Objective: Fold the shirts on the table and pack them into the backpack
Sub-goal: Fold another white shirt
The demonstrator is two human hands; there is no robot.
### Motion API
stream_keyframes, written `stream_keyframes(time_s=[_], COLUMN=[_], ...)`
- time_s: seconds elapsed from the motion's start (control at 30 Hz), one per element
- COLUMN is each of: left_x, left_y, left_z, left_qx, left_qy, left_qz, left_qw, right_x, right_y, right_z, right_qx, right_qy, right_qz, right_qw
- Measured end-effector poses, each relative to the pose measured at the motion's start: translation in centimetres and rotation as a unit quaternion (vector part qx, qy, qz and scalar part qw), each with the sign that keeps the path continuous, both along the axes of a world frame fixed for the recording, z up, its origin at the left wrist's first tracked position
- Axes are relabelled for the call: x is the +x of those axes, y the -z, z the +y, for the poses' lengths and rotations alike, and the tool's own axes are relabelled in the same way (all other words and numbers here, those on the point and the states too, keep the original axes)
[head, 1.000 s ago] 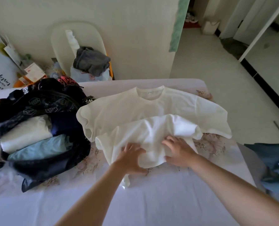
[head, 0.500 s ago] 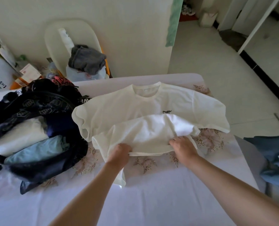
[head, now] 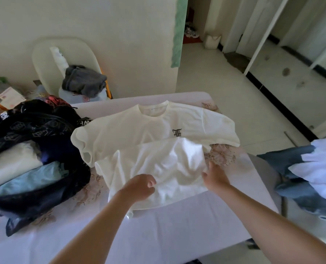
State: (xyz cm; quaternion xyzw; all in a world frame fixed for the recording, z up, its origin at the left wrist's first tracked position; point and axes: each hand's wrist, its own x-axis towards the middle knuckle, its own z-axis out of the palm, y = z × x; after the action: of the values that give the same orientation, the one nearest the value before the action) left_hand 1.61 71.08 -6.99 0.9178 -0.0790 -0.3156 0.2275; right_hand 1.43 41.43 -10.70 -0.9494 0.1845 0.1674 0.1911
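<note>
White shirt [head: 131, 134] sits at 12 o'clock from both hands. L hand [head: 139, 187] & R hand [head: 215, 176] apart on its folded hem; can't tell grip.

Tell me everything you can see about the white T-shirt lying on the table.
The T-shirt is cream-white and soft, cotton by the look of it, with short sleeves, a round collar and a small dark logo on the chest. It lies front-up on the table, collar away from the person, its lower half folded up over the middle and rumpled. One sleeve lies right beside the backpack. The left hand rests curled on the fold; the right hand holds the fold's right edge.
</note>
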Motion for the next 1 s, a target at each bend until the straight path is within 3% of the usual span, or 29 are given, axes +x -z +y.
stream_keyframes(time_s=[0.17,0.33,0.43,0.57,0.63,0.7,0.77,0.87,1.0], left_x=[-0.7,-1.3,-1.7,-1.2,-0.6,0.1,0.7,1.4,2.9], left_y=[1.0,0.6,-0.3,-2.4,-3.5,-4.7,-5.6,-6.3,-6.6], left_z=[-4.7,-8.4,-10.6,-12.0,-11.5,-10.6,-9.7,-7.9,-5.2], left_qx=[-0.051,-0.079,-0.130,-0.181,-0.194,-0.200,-0.215,-0.214,-0.062], left_qy=[0.023,0.079,0.025,-0.086,-0.102,-0.079,-0.057,-0.087,-0.054], left_qz=[-0.033,-0.084,-0.096,-0.125,-0.123,-0.130,-0.132,-0.151,-0.143], left_qw=[0.998,0.990,0.987,0.972,0.968,0.968,0.966,0.961,0.986], right_x=[0.6,0.2,-0.4,-0.9,-0.7,-0.4,0.2,1.2,4.4], right_y=[0.0,-1.6,-4.4,-7.7,-8.3,-8.5,-8.6,-10.8,-12.5], right_z=[0.4,1.6,2.6,2.4,1.8,1.4,1.6,3.0,3.7], right_qx=[0.003,0.195,0.312,0.427,0.357,0.169,0.058,0.056,0.148], right_qy=[0.027,0.111,0.149,0.085,0.016,-0.122,-0.223,-0.211,-0.134], right_qz=[0.026,-0.041,-0.094,-0.103,-0.130,-0.168,-0.182,-0.159,-0.122], right_qw=[0.999,0.974,0.934,0.895,0.925,0.964,0.956,0.963,0.972])
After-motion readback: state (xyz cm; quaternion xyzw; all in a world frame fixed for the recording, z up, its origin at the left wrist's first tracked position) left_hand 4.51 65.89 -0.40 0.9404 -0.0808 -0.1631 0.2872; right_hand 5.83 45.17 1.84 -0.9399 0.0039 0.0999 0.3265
